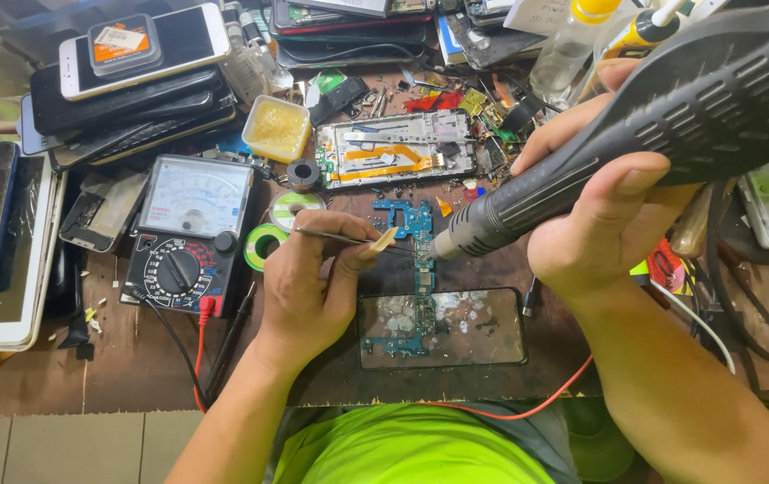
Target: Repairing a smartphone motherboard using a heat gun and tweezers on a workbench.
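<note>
The blue circuit board (416, 235) lies at bench centre, partly on a dark glass panel (443, 328). Left hand (312, 278), left of the board, pinches metal tweezers (339, 237) whose tips reach it. Right hand (599, 206), right of the board, grips a black hot-air handpiece (635, 125), nozzle just beside it. An analogue multimeter (189, 231) sits farther left.

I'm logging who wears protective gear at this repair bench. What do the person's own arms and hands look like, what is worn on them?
Both are bare. The left hand and the right hand have no gloves, and no rings, watch or wrist strap can be seen. Both forearms are uncovered, with no sleeves reaching them. The only clothing in view is a bright lime-green shirt at the bottom edge.
</note>
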